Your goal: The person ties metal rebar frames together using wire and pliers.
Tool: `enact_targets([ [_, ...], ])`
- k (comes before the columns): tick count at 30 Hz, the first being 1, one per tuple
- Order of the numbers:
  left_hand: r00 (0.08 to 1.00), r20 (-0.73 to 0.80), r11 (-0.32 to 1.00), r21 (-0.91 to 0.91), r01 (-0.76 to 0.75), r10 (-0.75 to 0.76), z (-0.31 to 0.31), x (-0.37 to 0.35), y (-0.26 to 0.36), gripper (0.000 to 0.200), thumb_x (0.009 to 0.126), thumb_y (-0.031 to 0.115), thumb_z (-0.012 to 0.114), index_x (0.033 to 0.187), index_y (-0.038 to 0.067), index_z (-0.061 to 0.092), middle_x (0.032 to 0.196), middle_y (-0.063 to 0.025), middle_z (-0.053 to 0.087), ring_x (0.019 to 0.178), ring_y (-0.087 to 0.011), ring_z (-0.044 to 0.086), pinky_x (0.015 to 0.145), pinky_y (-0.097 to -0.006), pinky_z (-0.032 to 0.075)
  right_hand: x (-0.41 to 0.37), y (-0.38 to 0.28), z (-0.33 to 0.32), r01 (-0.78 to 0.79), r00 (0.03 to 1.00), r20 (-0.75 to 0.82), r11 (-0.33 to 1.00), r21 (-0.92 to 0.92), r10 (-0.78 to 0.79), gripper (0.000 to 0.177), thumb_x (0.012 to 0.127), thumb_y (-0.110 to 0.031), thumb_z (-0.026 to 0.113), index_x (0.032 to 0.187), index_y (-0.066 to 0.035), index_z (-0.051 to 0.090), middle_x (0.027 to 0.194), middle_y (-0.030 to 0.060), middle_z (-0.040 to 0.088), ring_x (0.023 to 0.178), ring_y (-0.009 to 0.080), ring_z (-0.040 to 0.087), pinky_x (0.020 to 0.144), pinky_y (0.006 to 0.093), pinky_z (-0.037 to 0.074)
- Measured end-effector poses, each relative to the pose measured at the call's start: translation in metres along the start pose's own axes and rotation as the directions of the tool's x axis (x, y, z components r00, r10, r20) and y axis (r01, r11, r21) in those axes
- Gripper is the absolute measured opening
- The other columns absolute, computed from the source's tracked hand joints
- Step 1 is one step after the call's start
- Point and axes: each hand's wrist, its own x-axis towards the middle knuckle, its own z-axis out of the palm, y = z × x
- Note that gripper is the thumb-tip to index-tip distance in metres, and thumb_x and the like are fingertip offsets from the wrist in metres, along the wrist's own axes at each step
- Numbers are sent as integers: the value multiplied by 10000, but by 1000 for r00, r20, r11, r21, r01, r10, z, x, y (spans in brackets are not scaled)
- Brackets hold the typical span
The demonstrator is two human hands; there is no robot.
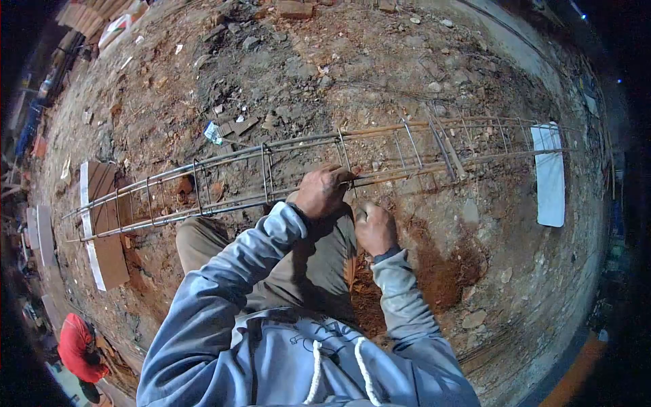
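Observation:
A long rebar cage (234, 203) of thin steel bars and square stirrups lies across the ground in front of me. My left hand (324, 192) is closed round its near bar, close to a stirrup (344, 150) at the middle. Just right of it and nearer my body, my right hand (376, 230) is curled into a fist, thumb up, apart from the bars. What that fist holds, if anything, I cannot make out. Toward the right half, the bars look rustier, and a few stirrups (412, 144) lean at a slant.
Under the cage's left end sits a brown block with a white edge (108, 254); a white slab (548, 176) supports the right end. Rubble and a crumpled wrapper (213, 133) lie on the rough soil. A person in red (80, 349) is at lower left.

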Motion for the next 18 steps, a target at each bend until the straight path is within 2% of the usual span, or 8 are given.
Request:
enact_targets([
  [2, 999, -25, 990, -137, 19, -23, 0, -5, -2, 398, 615, 142, 668, 1003, 81, 602, 854, -165, 616, 812, -330, 587, 689, -376, 473, 26, -29, -24, 105, 928, 370, 985, -134, -48, 130, 648, -31, 575, 775, -4, 587, 685, 205, 562, 663, 413, 561, 617, 459, 457],
  [3, 984, -174, 999, -11, -50, 48, 1, -5, 3, 407, 616, 129, 656, 1014, 66, 599, 860, -171, 620, 824, -333, 590, 706, -378, 474, 40, -35, -26, 112, 925, 376, 984, -139, -52, 130, 648, -31, 575, 775, -4, 587, 685, 205, 562, 663, 413, 561, 617, 459, 457],
  [5, 938, -320, 988, 119, -98, 132, 5, -7, 8, 417, 616, 116, 644, 1025, 52, 595, 866, -176, 624, 835, -336, 593, 724, -381, 476, 74, -43, -28, 442, 760, 612, 865, -239, -220, 166, 634, -41, 584, 798, -21, 600, 678, 179, 587, 673, 365, 598, 614, 446, 475],
  [7, 982, -171, 996, -44, 75, -81, 9, -10, 6, 419, 621, 101, 619, 1033, 35, 587, 797, -182, 620, 779, -350, 598, 676, -410, 480, 100, -50, -28, 572, 685, 678, 774, -271, -269, 134, 630, -105, 607, 742, -32, 607, 682, 173, 600, 662, 343, 609, 608, 435, 490],
  [8, 968, -226, 986, -148, 74, -106, 9, -10, 4, 377, 633, 100, 606, 1003, 35, 582, 752, -184, 614, 717, -368, 591, 638, -438, 479, 107, -54, -27, 680, 604, 739, 677, -282, -298, 141, 626, -169, 629, 686, -43, 614, 685, 167, 612, 652, 321, 620, 603, 423, 505],
  [11, 959, -131, 967, -86, 241, -250, 16, -5, -2, 313, 643, 104, 605, 946, 40, 567, 739, -192, 606, 677, -382, 584, 614, -455, 469, 122, -67, -25, 750, 573, 729, 598, -283, -374, 102, 628, -126, 636, 713, -73, 647, 702, 158, 634, 695, 301, 643, 615, 408, 507],
  [15, 909, -279, 922, -321, 216, -310, 30, 0, -9, 244, 671, 97, 598, 905, 54, 544, 706, -184, 594, 708, -382, 591, 619, -458, 463, 152, -45, -7, 746, 612, 679, 579, -327, -405, 110, 621, -142, 656, 712, -82, 676, 714, 146, 642, 693, 290, 643, 624, 391, 514],
  [18, 932, -148, 923, -258, 287, -331, 18, 1, -6, 234, 679, 97, 599, 907, 67, 556, 733, -171, 606, 719, -385, 591, 619, -447, 466, 146, -43, -7, 667, 688, 679, 588, -456, -254, 86, 642, -135, 650, 708, -88, 679, 732, 146, 648, 718, 287, 645, 659, 390, 516],
])
